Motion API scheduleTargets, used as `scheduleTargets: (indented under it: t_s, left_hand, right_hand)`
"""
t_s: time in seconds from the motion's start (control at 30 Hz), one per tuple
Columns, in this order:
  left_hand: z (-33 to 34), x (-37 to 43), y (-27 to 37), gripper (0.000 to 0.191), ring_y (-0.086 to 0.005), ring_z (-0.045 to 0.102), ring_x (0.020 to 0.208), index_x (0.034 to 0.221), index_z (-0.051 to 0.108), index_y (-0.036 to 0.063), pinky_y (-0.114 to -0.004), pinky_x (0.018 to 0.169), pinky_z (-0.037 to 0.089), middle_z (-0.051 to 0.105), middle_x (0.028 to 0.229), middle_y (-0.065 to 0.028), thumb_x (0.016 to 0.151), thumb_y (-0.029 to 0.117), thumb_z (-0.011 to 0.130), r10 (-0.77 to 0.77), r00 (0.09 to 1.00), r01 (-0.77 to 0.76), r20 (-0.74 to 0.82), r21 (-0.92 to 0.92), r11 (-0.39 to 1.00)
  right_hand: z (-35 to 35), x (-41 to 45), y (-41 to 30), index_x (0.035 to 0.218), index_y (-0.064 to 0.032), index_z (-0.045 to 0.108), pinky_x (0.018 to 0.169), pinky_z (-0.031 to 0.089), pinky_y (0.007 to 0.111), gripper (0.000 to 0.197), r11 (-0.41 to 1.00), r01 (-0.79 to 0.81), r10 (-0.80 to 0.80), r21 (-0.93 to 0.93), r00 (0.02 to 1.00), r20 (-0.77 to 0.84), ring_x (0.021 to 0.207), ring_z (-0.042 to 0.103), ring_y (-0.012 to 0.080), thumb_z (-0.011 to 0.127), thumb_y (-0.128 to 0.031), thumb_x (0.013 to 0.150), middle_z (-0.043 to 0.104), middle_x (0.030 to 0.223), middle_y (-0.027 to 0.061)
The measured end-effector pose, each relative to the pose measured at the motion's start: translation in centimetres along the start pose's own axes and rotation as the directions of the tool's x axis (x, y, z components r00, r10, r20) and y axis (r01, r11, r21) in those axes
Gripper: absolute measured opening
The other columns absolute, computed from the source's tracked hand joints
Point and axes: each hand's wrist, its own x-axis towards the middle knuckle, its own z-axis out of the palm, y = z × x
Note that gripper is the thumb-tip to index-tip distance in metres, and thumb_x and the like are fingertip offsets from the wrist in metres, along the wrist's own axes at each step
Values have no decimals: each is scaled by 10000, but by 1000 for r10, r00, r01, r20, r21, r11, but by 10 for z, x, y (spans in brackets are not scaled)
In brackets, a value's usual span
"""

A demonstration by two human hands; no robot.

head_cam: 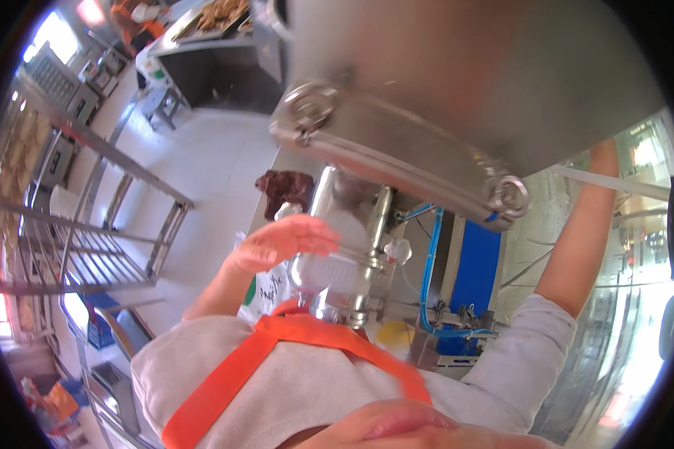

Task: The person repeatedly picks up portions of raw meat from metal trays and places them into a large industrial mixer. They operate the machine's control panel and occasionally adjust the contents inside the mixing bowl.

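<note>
My left hand (292, 238) is held with its fingers extended and close together, beside or over a shiny steel cylindrical machine housing (337, 269); it appears to hold nothing. Whether it touches the housing cannot be told. A large steel hopper (404, 129) with ring-shaped fittings along its lower edge fills the upper middle and right. My right forearm reaches up at the right, and its hand is out of view behind the hopper. A dark reddish-brown crumpled item (286, 191) lies beyond my left hand, near a white knob (287, 211).
A metal rack (129, 168) stands at left. Behind it are a grey stool (163, 106) and a steel table (202, 47) bearing a tray of brown food. Blue hoses (429, 269) and a blue panel (477, 264) lie right of the housing. A person (137, 25) is at top left.
</note>
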Motion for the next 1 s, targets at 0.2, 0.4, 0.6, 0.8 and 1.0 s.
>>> scheduleTargets:
  t_s: [0.2,0.4,0.6,0.8,1.0]
  left_hand:
    - [18,-62,12,893,-402,467,1367,1513,372,21,-499,1140,339,447,1501,-253,801,415,740,21,992,-16,-128,43,999]
    - [34,-145,18,859,-439,471,1355,1502,393,37,-545,1119,347,464,1484,-262,787,377,726,53,945,-19,-322,107,994]
    - [6,-194,69,885,-443,473,1355,1506,388,40,-543,1121,346,461,1493,-260,773,381,748,73,956,-22,-283,177,984]
    - [-74,-242,135,885,-435,480,1354,1499,392,40,-546,1121,355,467,1488,-259,765,385,747,100,960,-65,-263,137,988]
    - [-149,-235,210,866,-400,498,1339,1473,403,6,-495,1107,376,490,1466,-229,789,398,763,9,964,19,-267,103,995]
  right_hand:
    - [-41,-36,16,1426,-39,513,1044,495,429,473,974,167,-140,153,975,-174,1271,570,257,550,-273,1017,555,1413,91]
    - [-3,-139,-45,1446,17,470,1077,491,467,477,965,241,-186,104,908,-374,1320,546,325,486,-246,1048,541,1434,155]
    - [26,-202,-101,1355,86,510,1041,520,517,436,950,313,-224,-4,671,-707,1285,560,393,493,-181,1010,570,1345,237]
    - [68,-252,-150,1121,209,552,706,664,484,309,657,584,-661,-477,142,-737,918,675,484,523,-40,941,596,1146,323]
    - [214,-210,-234,1188,161,553,648,656,477,273,515,588,-848,-623,241,-473,958,671,502,476,7,977,610,1150,344]
